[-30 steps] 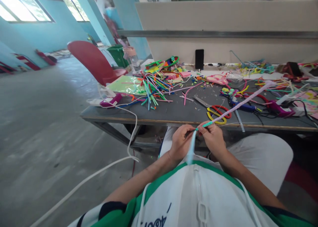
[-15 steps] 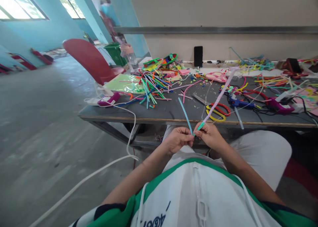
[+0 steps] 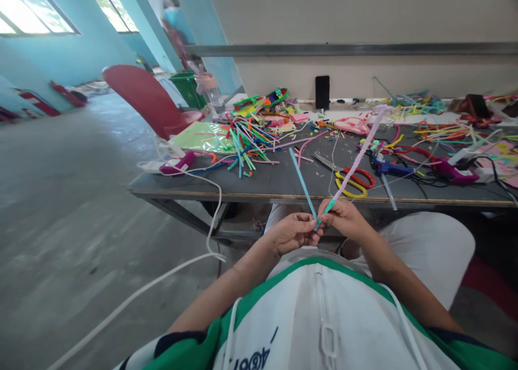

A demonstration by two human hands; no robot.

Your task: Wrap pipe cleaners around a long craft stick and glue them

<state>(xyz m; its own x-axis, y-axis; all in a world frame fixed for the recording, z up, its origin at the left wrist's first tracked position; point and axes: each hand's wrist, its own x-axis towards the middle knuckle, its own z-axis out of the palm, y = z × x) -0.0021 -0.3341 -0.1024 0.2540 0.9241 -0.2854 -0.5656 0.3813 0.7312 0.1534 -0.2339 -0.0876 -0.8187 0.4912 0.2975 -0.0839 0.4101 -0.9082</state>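
Note:
My left hand [image 3: 293,233] and my right hand [image 3: 343,219] meet in front of my lap, just below the near edge of the grey table [image 3: 267,184]. The left hand pinches the lower end of a light blue pipe cleaner [image 3: 301,182] that points up and left. The right hand pinches a long lilac pipe cleaner [image 3: 358,159] with a teal lower end; it slants up to the right over the table. The two stems cross at my fingertips.
Several loose coloured pipe cleaners [image 3: 246,138] are heaped on the table's left. Yellow and red scissors [image 3: 352,184], glue guns [image 3: 453,171] with cables, and a black phone [image 3: 322,92] lie further back. A red chair [image 3: 149,100] stands at left. A white cable [image 3: 162,283] hangs to the floor.
The blue pipe cleaner swung from pointing down at my chest to pointing up over the table. The lilac stem rose more upright. Both hands stayed pinched together.

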